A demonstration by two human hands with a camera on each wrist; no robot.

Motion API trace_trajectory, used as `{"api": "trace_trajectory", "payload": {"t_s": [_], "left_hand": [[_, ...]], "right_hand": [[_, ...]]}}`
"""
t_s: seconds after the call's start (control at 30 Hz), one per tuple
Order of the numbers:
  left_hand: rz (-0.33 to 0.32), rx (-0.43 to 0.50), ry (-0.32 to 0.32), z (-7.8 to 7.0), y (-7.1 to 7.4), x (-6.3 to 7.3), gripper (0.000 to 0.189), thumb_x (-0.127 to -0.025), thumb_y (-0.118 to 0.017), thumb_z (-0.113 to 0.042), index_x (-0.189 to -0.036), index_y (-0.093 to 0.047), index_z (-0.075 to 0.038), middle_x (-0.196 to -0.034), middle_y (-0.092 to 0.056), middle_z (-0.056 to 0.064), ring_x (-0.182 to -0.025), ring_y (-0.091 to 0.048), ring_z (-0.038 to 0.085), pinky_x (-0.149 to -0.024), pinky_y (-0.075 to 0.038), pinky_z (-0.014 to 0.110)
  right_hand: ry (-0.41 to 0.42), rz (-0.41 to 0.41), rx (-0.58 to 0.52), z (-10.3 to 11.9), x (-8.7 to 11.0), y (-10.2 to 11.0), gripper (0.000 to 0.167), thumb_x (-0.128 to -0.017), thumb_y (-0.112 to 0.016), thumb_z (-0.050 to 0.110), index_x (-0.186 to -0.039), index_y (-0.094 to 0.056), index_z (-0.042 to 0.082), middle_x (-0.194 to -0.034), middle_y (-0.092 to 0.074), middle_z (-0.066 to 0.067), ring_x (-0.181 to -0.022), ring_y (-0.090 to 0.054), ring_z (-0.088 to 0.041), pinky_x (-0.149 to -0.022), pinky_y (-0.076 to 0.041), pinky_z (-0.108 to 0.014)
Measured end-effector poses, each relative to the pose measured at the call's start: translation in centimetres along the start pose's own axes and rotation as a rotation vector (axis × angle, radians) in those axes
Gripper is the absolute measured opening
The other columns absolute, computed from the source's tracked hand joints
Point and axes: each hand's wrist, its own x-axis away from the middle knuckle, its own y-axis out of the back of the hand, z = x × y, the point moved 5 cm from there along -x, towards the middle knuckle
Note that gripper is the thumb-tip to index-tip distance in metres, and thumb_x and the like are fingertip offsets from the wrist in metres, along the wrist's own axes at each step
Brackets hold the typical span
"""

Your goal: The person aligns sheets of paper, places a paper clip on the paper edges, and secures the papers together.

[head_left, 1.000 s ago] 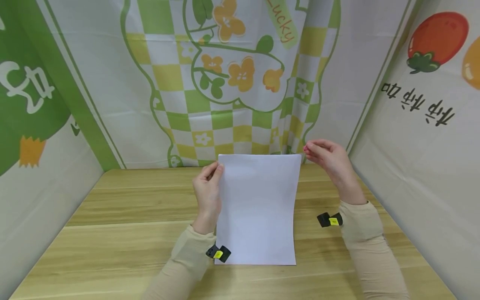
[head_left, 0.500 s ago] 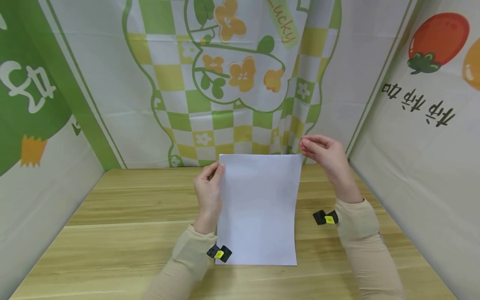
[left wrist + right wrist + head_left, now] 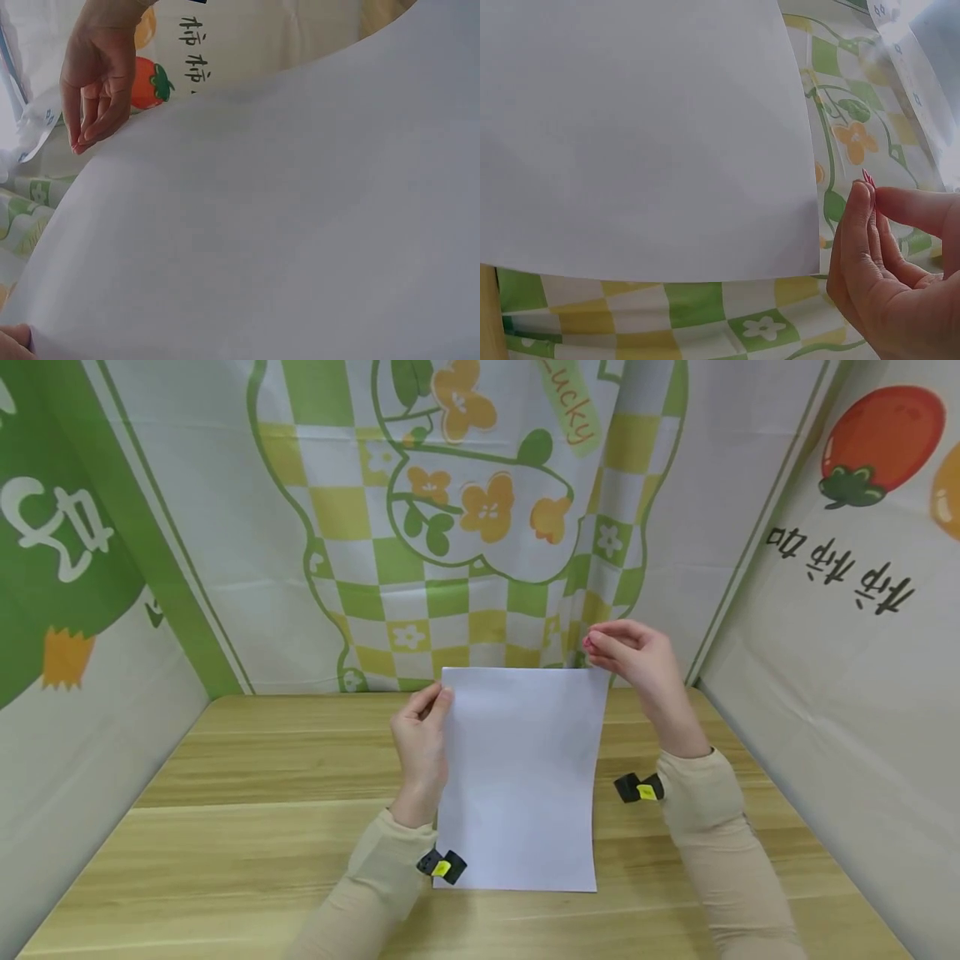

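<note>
Right wrist view shows what the head view makes tiny: a small pink object (image 3: 868, 178) with a narrow tip sticking out past the pinched thumb and fingers of the right hand (image 3: 889, 259). What kind of object it is, I cannot tell. Left wrist view shows instead a strong bow along one edge of the sheet of paper (image 3: 247, 217), only a slight curve from the head.

The paper is in front of the person, over the table (image 3: 262, 760), its long axis running from near the person toward the patterned curtain (image 3: 450, 610), short edge at the top. Whether its bottom edge touches the table is unclear.

The left hand (image 3: 420, 743) grips the paper's left edge near the top corner, thumb on the front. The right hand is raised beside the upper right corner, wrist bent, fingers pointing inward to the left.
</note>
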Motion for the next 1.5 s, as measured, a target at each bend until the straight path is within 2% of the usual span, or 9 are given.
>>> {"api": "trace_trajectory", "payload": {"t_s": [0.27, 0.47, 0.77, 1.07, 1.3, 1.5], "left_hand": [[-0.041, 0.001, 0.036, 0.1, 0.1, 0.1, 0.021, -0.081, -0.067, 0.008, -0.099, -0.064, 0.020, -0.076, -0.066, -0.003, -0.072, -0.059, 0.006, -0.066, -0.049, 0.015], [-0.051, -0.018, 0.065, 0.1, 0.1, 0.2, 0.020, -0.082, -0.068, 0.006, -0.099, -0.066, 0.017, -0.077, -0.066, -0.003, -0.073, -0.058, 0.007, -0.067, -0.049, 0.016], [-0.057, -0.028, 0.105, 0.2, -0.1, 0.4, 0.020, -0.082, -0.069, 0.004, -0.099, -0.067, 0.014, -0.076, -0.066, -0.004, -0.075, -0.060, 0.007, -0.069, -0.050, 0.017], [-0.057, -0.039, 0.117, 0.4, -0.1, 0.6, 0.020, -0.082, -0.069, 0.004, -0.100, -0.068, 0.013, -0.078, -0.067, -0.002, -0.077, -0.060, 0.008, -0.071, -0.050, 0.018], [-0.036, -0.054, 0.099, 0.4, -0.1, 0.7, 0.021, -0.082, -0.071, -0.001, -0.099, -0.069, 0.010, -0.084, -0.070, 0.004, -0.080, -0.061, 0.010, -0.073, -0.051, 0.019], [-0.032, -0.083, 0.107, 0.4, -0.2, 0.9, 0.020, -0.083, -0.070, -0.002, -0.100, -0.070, 0.009, -0.085, -0.069, 0.003, -0.080, -0.061, 0.011, -0.073, -0.051, 0.019]], "right_hand": [[-0.010, -0.013, 0.048, 0.1, -0.5, -1.3, 0.028, -0.086, -0.068, 0.008, -0.108, -0.060, -0.009, -0.085, -0.071, -0.003, -0.080, -0.068, -0.013, -0.075, -0.056, -0.025], [-0.010, 0.017, 0.058, 0.2, -0.8, -2.4, 0.020, -0.087, -0.068, 0.007, -0.103, -0.062, -0.005, -0.082, -0.071, -0.001, -0.079, -0.068, -0.012, -0.075, -0.056, -0.024], [0.002, 0.042, 0.091, -0.2, -1.1, -3.7, 0.024, -0.087, -0.067, 0.008, -0.105, -0.061, -0.008, -0.080, -0.071, 0.001, -0.076, -0.068, -0.010, -0.072, -0.056, -0.023], [0.031, 0.074, 0.148, -0.5, -1.1, -4.9, 0.023, -0.088, -0.068, 0.011, -0.104, -0.064, -0.005, -0.084, -0.070, -0.003, -0.077, -0.068, -0.013, -0.072, -0.056, -0.026], [0.069, 0.101, 0.211, -0.5, -1.0, -5.9, 0.027, -0.088, -0.068, 0.013, -0.105, -0.064, -0.006, -0.084, -0.069, 0.000, -0.078, -0.068, -0.012, -0.072, -0.056, -0.025], [0.080, 0.099, 0.233, -0.7, -1.0, -6.5, 0.026, -0.087, -0.068, 0.014, -0.104, -0.065, -0.006, -0.082, -0.070, 0.001, -0.075, -0.068, -0.011, -0.071, -0.056, -0.026]]}}
